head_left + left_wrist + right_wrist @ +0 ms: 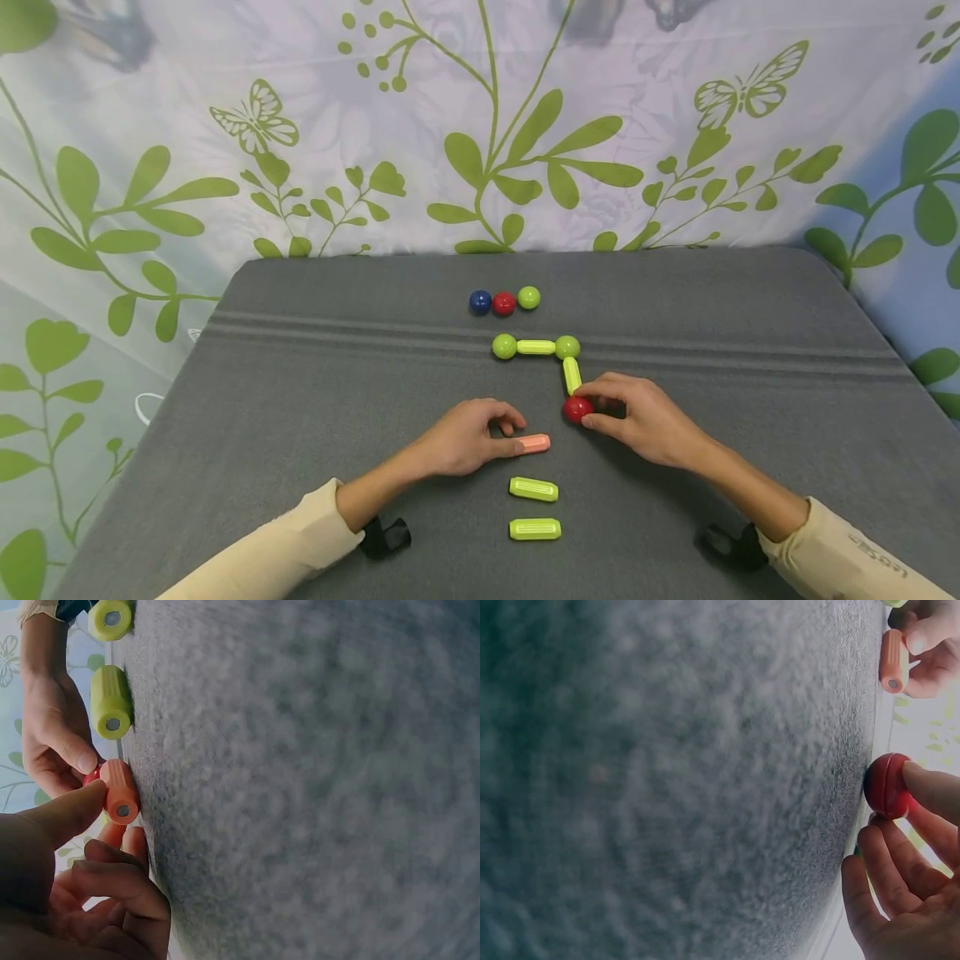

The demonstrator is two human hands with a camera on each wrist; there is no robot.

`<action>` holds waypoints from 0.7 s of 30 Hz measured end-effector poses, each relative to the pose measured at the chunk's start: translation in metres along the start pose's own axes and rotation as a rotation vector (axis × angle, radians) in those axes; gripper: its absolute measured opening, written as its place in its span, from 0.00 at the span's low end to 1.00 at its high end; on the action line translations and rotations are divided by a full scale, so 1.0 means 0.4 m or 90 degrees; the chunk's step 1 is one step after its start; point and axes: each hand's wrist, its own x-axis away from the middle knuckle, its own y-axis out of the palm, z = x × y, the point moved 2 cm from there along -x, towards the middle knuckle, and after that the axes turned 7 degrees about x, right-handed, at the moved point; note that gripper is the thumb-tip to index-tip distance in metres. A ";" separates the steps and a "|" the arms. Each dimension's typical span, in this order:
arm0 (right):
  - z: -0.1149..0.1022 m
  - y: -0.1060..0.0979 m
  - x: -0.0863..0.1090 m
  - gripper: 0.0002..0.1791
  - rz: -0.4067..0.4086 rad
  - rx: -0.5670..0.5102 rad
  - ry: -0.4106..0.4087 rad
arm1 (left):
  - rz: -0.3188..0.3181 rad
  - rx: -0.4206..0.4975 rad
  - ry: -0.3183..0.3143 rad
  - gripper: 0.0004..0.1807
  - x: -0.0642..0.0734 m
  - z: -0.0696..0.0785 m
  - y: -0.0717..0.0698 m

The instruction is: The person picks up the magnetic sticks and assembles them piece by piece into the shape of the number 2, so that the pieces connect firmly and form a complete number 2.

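My left hand (468, 440) pinches an orange magnetic stick (536, 443), its thumb along one side. In the left wrist view a round metal spot shows on the end of that stick (120, 793). Thumb and fingers of my right hand (647, 419) hold a red ball (577, 408) at the lower end of a yellow-green stick (572, 376). That stick runs up to a green ball (567, 347), from which a second yellow-green stick (536, 347) leads left to another green ball (505, 346). The orange stick lies left of and below the red ball, apart from it.
Two loose yellow-green sticks (534, 489) lie nearer to me, one below the other. Behind the joined pieces sit a blue ball (480, 302), a red ball (504, 303) and a green ball (528, 297) in a row. A leaf-patterned cloth (360, 125) hangs behind the grey table (300, 375).
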 end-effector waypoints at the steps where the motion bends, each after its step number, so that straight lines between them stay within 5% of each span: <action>1: 0.000 0.000 0.000 0.16 0.000 0.001 -0.001 | -0.002 0.000 0.005 0.12 0.000 0.000 0.000; 21: -0.004 -0.002 -0.004 0.16 -0.009 -0.003 0.006 | -0.016 0.019 0.018 0.07 0.000 -0.002 -0.005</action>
